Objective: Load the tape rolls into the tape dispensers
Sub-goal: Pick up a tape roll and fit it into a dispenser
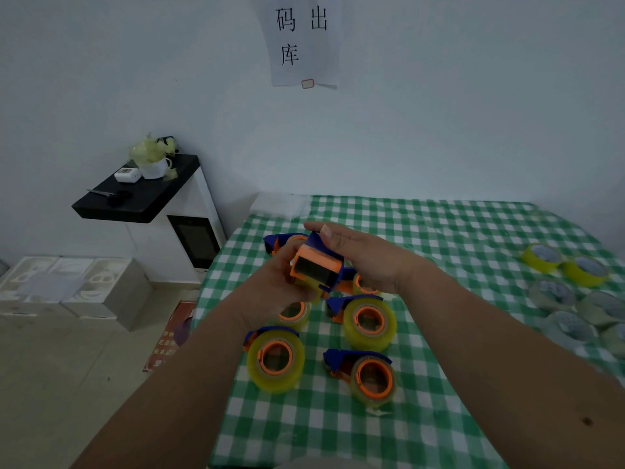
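Both hands hold one blue and orange tape dispenser [316, 269] above the green checked table [439, 231]. My left hand [277, 286] grips it from below and the left. My right hand [365, 255] curls over its blue top, thumb on the far edge. A yellowish roll seems to sit on it, mostly hidden by the hands. Below the hands lie several dispensers loaded with yellow tape rolls, among them one at the front left [275, 358], one at the front right [372, 379] and one in the middle [369, 321]. Loose tape rolls [541, 257] lie at the table's right side.
More loose rolls, yellow [586, 270] and pale [551, 294], crowd the right edge. A white cabinet with a black top [142, 198] stands left of the table, carrying a mug and scissors. White boxes [67, 286] sit on the floor. A paper sign [301, 38] hangs on the wall.
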